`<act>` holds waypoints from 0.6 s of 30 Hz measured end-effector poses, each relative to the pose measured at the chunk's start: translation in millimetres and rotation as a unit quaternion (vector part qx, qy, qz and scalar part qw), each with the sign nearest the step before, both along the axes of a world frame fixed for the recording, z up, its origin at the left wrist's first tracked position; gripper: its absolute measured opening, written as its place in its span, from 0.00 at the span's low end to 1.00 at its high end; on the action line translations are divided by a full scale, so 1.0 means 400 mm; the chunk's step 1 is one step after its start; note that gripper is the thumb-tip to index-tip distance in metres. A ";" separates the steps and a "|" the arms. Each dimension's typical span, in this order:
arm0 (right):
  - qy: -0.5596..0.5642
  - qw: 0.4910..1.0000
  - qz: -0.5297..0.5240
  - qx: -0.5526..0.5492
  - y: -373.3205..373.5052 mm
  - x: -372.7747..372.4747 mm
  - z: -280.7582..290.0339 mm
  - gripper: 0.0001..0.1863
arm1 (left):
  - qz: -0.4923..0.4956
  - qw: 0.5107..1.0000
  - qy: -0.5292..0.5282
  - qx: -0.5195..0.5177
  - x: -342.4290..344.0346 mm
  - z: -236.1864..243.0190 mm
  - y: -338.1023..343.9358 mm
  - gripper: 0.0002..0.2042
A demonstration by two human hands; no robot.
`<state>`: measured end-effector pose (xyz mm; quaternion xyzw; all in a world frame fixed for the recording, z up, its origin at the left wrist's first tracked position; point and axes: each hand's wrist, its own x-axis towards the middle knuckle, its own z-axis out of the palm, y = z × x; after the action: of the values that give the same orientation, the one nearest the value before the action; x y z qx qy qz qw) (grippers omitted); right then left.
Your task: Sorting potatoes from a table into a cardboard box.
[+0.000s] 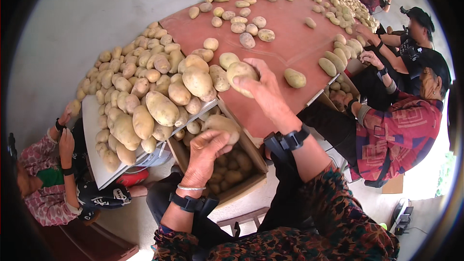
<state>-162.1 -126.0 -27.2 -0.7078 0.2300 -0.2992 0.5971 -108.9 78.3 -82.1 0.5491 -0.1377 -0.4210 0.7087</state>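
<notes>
A dark top (309, 237) patterned in rust, tan and green is worn across the lower frame, with black trousers (278, 191) seen at lower centre. Below the left hand (205, 152), a silver bangle (191, 188) and black strap (183, 203) are worn; below the right hand (263, 87), a black band (296, 138) is fastened. Boxy black modules (209, 208) are attached to both.

Bright, even light, strongest between three and four o'clock, where a patch burns out to white. The pale wall (96, 14) at ten o'clock is softly lit; shadow darkens the inside of the box (246, 188) at six. Nearby potatoes (162, 108) look sharp, the farthest, toward one o'clock, softer. Fisheye distortion bends the worktop (285, 53) inside a black rim.
</notes>
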 end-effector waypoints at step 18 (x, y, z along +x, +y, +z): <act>0.201 0.923 -0.024 -0.328 -0.085 0.175 0.003 0.24 | -0.068 0.994 0.052 -0.069 0.035 0.018 0.027 0.10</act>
<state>-92.3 -160.2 -26.1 -0.9036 0.2508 -0.2237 0.2657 -94.8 89.0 -75.0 0.4657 -0.1667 -0.4853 0.7210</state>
